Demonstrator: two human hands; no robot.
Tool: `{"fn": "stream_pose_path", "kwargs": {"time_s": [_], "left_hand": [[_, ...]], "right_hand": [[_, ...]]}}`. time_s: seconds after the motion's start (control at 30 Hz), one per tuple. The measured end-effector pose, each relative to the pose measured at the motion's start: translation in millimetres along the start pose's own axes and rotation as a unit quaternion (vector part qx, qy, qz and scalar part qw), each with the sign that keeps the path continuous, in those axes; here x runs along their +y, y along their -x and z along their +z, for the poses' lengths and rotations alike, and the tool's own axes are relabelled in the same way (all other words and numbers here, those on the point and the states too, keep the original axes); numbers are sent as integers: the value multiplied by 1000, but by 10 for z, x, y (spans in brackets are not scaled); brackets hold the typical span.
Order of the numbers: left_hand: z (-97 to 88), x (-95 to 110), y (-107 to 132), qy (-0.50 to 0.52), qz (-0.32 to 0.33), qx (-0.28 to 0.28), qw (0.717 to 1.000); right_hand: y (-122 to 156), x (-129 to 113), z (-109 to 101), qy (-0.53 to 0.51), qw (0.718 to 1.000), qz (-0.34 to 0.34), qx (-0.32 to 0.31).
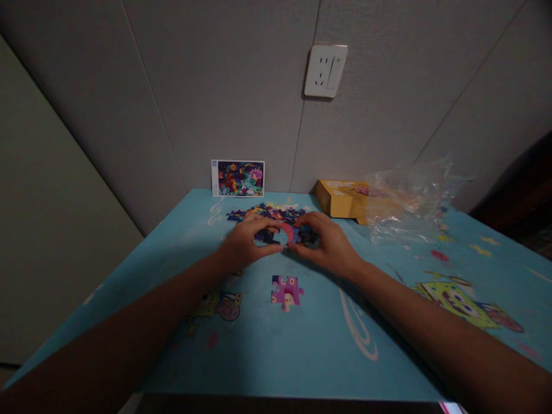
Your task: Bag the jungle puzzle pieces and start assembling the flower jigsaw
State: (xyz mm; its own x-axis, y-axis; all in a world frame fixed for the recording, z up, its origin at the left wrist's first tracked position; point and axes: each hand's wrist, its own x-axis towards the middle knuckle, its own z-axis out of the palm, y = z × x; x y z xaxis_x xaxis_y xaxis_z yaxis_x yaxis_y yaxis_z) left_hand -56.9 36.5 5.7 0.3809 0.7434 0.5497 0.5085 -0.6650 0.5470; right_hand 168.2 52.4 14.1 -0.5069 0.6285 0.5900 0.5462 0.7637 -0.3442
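Both my hands meet over the middle of the table, in front of a heap of jigsaw puzzle pieces (276, 214). Between their fingertips is a puzzle piece (286, 233) with pink and light blue on it. My left hand (252, 238) pinches it from the left, thumb below and fingers above. My right hand (325, 241) has its fingers curled at the right side of the same piece. Closer to me, a single pink and purple puzzle piece (286, 292) lies flat on the table. My fingers hide part of the heap.
A picture card (238, 179) leans against the wall behind the blue cartoon-printed table (267, 356). A yellow box (345, 198) lies at the back right, with a crumpled clear plastic bag (405, 201) partly over it. A socket panel (326, 71) is on the wall.
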Motion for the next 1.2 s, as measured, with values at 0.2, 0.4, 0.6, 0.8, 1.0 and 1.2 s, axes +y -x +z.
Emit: {"fn": "stream_pose_path", "kwargs": {"time_s": [0.2,0.4,0.6,0.8,1.0,1.2], "left_hand": [[-12,12,-4,8,5,12,1000],[-23,54,-9,13,11,13,1000],[-24,42,-23,-36,85,43,995],[-49,46,-23,-44,110,68,991],[-46,26,-1,-40,88,91,991],[-31,25,-4,-26,74,99,992]], "right_hand": [[9,-38,-11,-33,996,74,-34],[48,-13,50,-159,980,114,-27],[49,10,104,-265,953,143,-31],[35,29,144,-366,909,200,-21],[21,17,145,-396,887,237,-21],[18,16,150,-420,869,261,-31]]}}
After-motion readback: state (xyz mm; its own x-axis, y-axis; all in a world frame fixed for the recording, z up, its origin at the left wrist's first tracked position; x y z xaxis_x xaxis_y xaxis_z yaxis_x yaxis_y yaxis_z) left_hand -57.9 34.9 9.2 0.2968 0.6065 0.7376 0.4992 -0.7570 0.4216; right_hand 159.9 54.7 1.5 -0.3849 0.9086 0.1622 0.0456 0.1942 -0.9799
